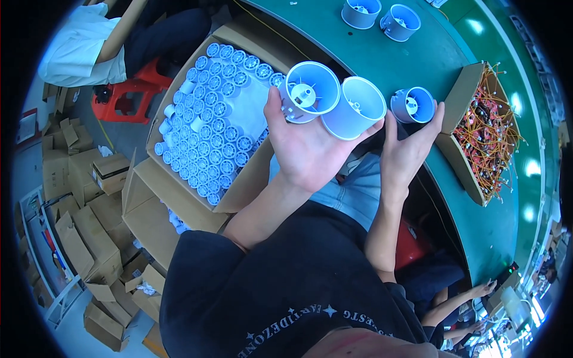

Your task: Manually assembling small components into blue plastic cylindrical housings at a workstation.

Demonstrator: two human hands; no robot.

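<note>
My left hand is held up palm showing, its thumb and fingers closed around two pale plastic cylindrical housings side by side. The left-hand housing opens toward me and has a central hub with thin ribs inside; the other housing is tilted, touching it, with small posts in its interior. My right hand grips a third, similar housing between thumb and fingers, close to the green table edge. On the far part of the table stand two more such housings, apart from my hands.
An open cardboard box at my left holds many of these round plastic parts in rows. On the green table, a cardboard box of tangled wired parts sits at right. A red stool, another person and stacked cartons are at left.
</note>
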